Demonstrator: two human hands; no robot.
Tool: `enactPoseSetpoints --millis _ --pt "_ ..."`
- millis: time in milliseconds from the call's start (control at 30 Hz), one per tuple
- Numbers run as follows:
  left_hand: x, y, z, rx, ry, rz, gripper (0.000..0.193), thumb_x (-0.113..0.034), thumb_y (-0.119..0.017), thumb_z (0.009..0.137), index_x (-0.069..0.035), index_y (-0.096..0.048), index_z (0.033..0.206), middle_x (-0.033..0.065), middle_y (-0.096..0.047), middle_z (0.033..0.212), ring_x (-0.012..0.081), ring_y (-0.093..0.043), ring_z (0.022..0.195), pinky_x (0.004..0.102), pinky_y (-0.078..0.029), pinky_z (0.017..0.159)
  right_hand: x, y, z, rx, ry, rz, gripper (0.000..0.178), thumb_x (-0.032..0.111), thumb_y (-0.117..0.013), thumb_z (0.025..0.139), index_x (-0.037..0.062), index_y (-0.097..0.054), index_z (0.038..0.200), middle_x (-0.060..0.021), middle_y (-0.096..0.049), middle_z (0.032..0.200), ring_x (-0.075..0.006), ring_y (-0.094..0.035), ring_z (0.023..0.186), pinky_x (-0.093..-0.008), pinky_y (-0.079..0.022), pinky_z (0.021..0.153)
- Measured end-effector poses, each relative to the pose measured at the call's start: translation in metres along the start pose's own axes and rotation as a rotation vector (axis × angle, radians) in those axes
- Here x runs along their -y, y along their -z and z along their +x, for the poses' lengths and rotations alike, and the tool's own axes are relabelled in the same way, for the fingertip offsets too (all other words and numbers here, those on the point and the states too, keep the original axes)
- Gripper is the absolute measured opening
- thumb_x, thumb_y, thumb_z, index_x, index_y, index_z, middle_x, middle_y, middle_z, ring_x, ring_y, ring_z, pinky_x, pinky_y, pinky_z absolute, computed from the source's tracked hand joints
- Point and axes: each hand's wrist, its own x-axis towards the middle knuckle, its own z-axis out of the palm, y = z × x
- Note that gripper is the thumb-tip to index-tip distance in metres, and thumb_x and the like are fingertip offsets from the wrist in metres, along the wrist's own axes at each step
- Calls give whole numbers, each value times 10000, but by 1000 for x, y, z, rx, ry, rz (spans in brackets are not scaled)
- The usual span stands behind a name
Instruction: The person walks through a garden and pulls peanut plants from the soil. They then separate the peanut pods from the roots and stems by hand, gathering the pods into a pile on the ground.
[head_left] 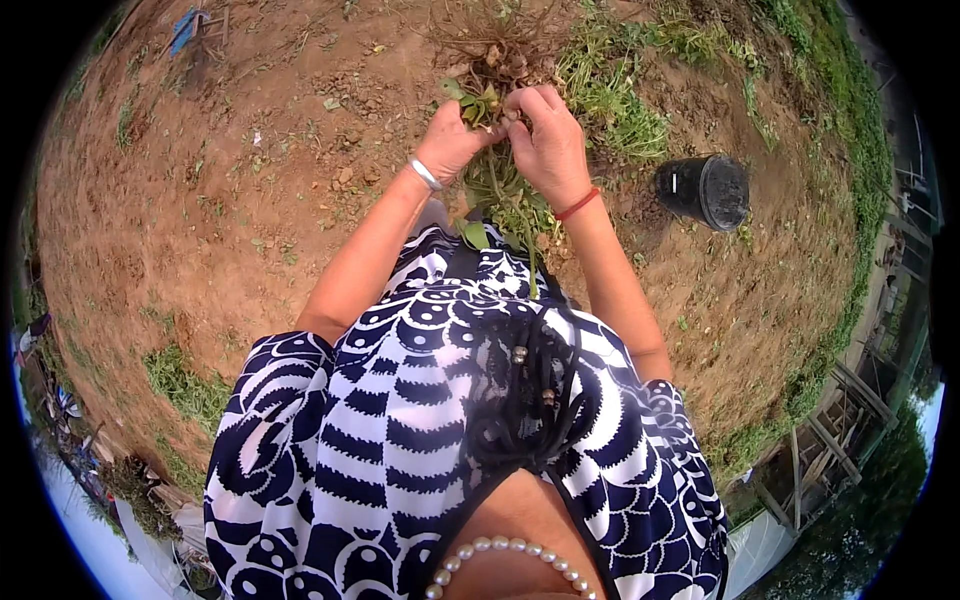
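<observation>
An uprooted peanut plant (507, 195) is held upside down in front of me, its leaves hanging toward my lap. Its brown root mass (500, 45), with what look like pods in it, spreads out beyond my hands. My left hand (455, 140), with a silver bangle at the wrist, is closed around the stems just below the roots. Close against it, my right hand (550, 140), with a red cord on its wrist, has thumb and fingers pinched together at the base of the roots. Whatever sits between those fingertips is too small to make out.
A black bucket (705, 190) stands on the soil to my right. Pulled green plants (620, 105) lie heaped beyond my right hand. Bare brown earth (200, 220) stretches to the left, with a blue object (186, 32) far off. Grass (850, 130) borders the right side.
</observation>
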Motion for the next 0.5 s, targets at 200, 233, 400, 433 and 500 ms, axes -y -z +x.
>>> enactPoseSetpoints --millis 200,233,400,433,500 --pt "4 -1 5 -24 -193 261 183 -43 -604 712 11 -607 887 80 -643 808 130 -552 725 293 -460 681 14 -12 -7 1 -108 -228 116 77 -586 748 71 -518 842 -100 -516 784 -326 -556 635 -418 -449 531" --pt "3 -3 3 -43 -162 236 170 -38 -596 717 11 -607 879 74 -642 804 125 -550 726 292 -460 674 15 -12 -7 23 -112 -271 110 81 -587 751 72 -520 838 -97 -514 774 -325 -555 626 -422 -449 526" --pt "22 1 9 -143 37 -3 177 -36 -619 772 8 -565 935 52 -619 870 121 -571 758 286 -484 681 30 -19 -26 -68 113 -157 140 28 -587 761 46 -577 899 -82 -518 737 -270 -553 596 -337 -458 513" --pt "28 8 12 -181 71 -29 195 -42 -623 787 9 -550 961 55 -615 891 129 -586 763 289 -495 694 34 -17 -33 -41 86 -33 149 42 -595 765 47 -581 913 -92 -538 752 -248 -542 577 -303 -455 519" --pt "20 12 11 -143 42 -6 265 -45 -625 803 16 -507 1032 89 -610 952 172 -602 859 320 -508 766 45 -1 -45 -5 61 218 90 77 -581 783 44 -548 860 -68 -542 746 -187 -550 562 -285 -441 469"
